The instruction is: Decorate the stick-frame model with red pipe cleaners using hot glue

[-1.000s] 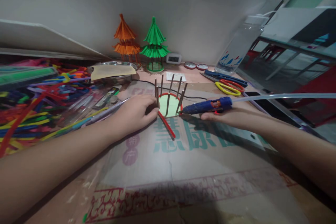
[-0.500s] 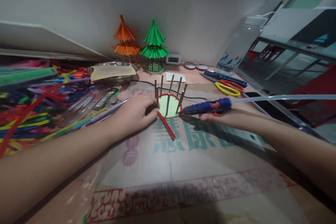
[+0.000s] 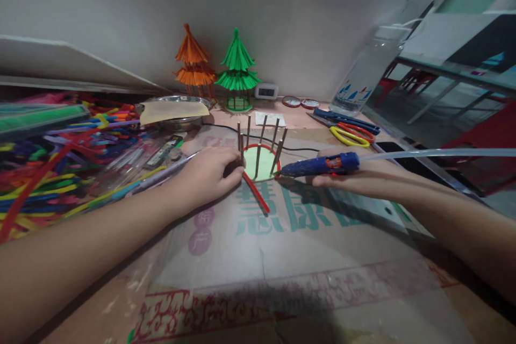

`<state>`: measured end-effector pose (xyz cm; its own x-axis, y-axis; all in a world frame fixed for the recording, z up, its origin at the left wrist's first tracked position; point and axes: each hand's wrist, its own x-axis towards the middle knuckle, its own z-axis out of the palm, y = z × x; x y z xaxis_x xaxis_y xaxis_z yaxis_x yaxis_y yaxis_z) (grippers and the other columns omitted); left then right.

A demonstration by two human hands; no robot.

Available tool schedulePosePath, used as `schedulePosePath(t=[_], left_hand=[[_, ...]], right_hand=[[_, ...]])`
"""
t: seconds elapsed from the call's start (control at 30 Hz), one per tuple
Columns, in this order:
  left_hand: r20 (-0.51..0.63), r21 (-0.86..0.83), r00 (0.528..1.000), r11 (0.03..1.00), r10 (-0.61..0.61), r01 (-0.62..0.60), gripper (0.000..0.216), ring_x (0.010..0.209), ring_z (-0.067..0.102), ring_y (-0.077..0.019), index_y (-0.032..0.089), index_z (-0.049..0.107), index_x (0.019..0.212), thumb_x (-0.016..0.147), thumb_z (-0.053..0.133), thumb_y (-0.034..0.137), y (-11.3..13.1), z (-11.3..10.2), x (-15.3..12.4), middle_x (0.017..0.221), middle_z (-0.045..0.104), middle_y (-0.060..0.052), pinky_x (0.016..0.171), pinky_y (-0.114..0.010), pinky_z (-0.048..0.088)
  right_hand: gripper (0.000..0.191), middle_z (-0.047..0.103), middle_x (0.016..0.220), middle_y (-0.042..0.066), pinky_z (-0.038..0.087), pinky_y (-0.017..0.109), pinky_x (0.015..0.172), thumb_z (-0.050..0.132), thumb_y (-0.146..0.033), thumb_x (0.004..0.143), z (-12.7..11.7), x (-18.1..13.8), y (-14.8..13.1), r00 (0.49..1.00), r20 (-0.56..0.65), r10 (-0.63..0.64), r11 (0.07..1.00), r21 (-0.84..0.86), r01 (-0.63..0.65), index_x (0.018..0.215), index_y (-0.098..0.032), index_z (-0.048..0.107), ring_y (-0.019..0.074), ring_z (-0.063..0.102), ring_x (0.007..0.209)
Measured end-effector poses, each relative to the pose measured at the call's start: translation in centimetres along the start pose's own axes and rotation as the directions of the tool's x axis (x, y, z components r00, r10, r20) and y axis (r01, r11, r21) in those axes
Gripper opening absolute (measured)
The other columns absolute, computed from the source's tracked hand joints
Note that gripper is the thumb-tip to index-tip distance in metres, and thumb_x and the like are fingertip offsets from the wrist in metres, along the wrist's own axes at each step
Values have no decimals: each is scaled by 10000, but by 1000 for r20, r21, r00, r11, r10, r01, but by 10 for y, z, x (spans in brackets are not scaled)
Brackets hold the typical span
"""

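Note:
A round pale-green base lies on the plastic-covered mat, with several thin brown sticks standing upright around its edge. A red pipe cleaner runs along the base's far rim, and its loose end sticks out toward me. At the left side of the base, my left hand is closed, thumb and fingers pinching the rim and the red pipe cleaner there. My right hand is wrapped round a blue hot glue gun, a clear glue stick trailing from its back. The nozzle touches or nearly touches the base's right edge.
Behind stand an orange pagoda model and a green one, beside a small digital clock. Coloured pipe cleaners are heaped on the left, near a metal bowl. Scissors, a water bottle and a phone are on the right.
The glue gun's rear end and my right hand have shifted slightly to the right, with the nozzle still at the base's right edge. My left hand stays put.

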<state>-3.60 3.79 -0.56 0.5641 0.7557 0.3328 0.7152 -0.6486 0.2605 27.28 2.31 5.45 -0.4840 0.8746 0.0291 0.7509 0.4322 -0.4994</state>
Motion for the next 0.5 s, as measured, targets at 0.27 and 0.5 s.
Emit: schedulePosePath(t=[0.27,0.5], left_hand=[[0,5,1000,1000,-7,7,154,795,631,-226,185,636,872,898,501,253,2,-2,-1,864,698,-58,715,-337,452],[-14,9,1000,1000,4,-4,129,782,631,-213,191,620,844,899,511,233,2,0,0,846,694,-50,713,-333,458]], right_hand=[[426,710,807,38,508,294,612,649,-646,814,-10,8,24,970,-234,-60,849,499,173,901,-229,667,165,631,645],[340,747,943,90,529,288,676,694,-512,816,-21,85,36,881,-431,196,944,327,-50,915,-187,716,206,685,826]])
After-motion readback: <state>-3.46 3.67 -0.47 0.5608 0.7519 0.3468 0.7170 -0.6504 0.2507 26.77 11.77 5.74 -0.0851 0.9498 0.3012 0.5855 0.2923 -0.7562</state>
